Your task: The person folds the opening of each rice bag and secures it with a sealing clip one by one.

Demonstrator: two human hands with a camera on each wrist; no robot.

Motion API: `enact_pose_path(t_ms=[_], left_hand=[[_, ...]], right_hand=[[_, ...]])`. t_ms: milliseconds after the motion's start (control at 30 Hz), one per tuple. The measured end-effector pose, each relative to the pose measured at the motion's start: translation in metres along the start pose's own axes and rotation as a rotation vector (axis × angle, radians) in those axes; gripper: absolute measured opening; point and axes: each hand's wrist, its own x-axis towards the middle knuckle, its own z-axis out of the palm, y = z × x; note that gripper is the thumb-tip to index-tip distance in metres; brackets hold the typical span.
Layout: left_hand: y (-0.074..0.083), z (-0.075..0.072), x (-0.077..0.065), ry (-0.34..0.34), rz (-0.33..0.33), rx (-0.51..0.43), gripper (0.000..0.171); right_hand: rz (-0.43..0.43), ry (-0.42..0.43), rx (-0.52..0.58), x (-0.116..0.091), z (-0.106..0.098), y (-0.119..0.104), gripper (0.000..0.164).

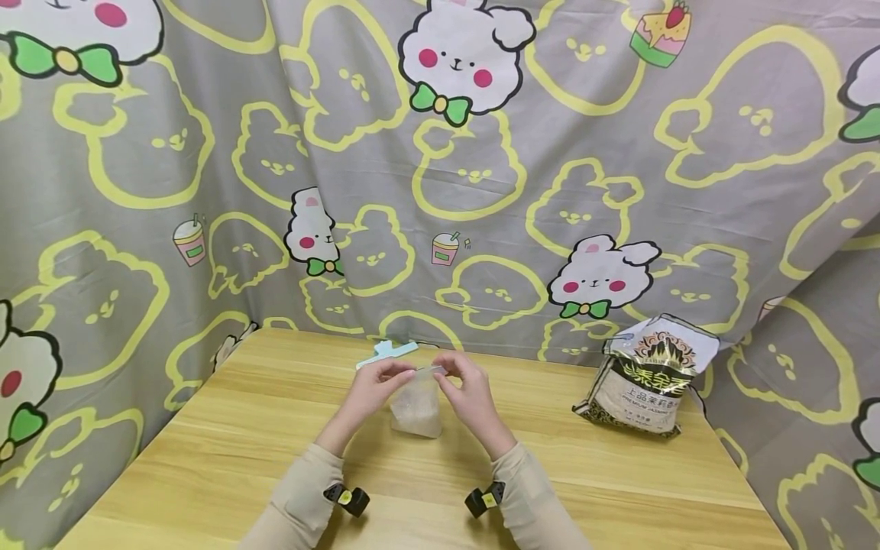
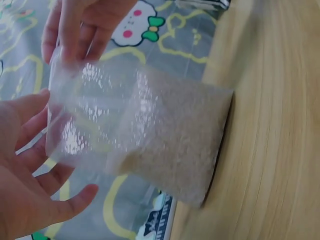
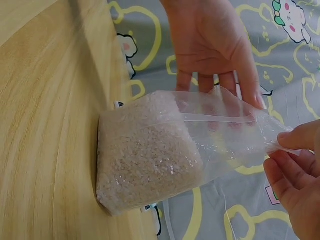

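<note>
A clear plastic bag [image 1: 415, 412] with white rice in its lower part stands upright on the wooden table. The right wrist view shows the rice grains [image 3: 150, 155] filling its bottom and the slack top above them. At the bag's mouth, my left hand [image 1: 380, 380] pinches one side between thumb and finger, its other fingers behind the plastic. My right hand [image 1: 470, 389] pinches the opposite corner of the mouth, where the film is gathered in creases. Just behind the left hand lies a light blue plastic clip [image 1: 386, 355].
A large printed bag of jasmine rice [image 1: 639, 382] stands at the right side of the table [image 1: 275, 458]. A grey curtain [image 1: 385, 176] with rabbit prints hangs behind the far edge and along both sides.
</note>
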Motion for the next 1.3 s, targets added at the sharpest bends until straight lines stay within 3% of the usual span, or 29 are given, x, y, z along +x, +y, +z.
enact_pose_path(t_ms=[267,633,1100,1300], left_hand=[[0.013,0.011,-0.003,0.066,0.051,0.009,0.015],[0.018,0.017,-0.006,0.110,0.191,0.170,0.013],[0.020,0.020,-0.008,0.155,0.260,0.208,0.008],[0.018,0.019,-0.008,0.156,0.249,0.210,0.007]], right_hand=[[0.022,0.004,-0.027,-0.001,0.000,-0.002,0.014],[0.009,0.006,-0.018,-0.002,-0.001,-0.006,0.013],[-0.005,-0.018,-0.046,-0.001,-0.003,-0.007,0.013],[0.000,-0.024,-0.059,-0.001,-0.003,-0.006,0.013]])
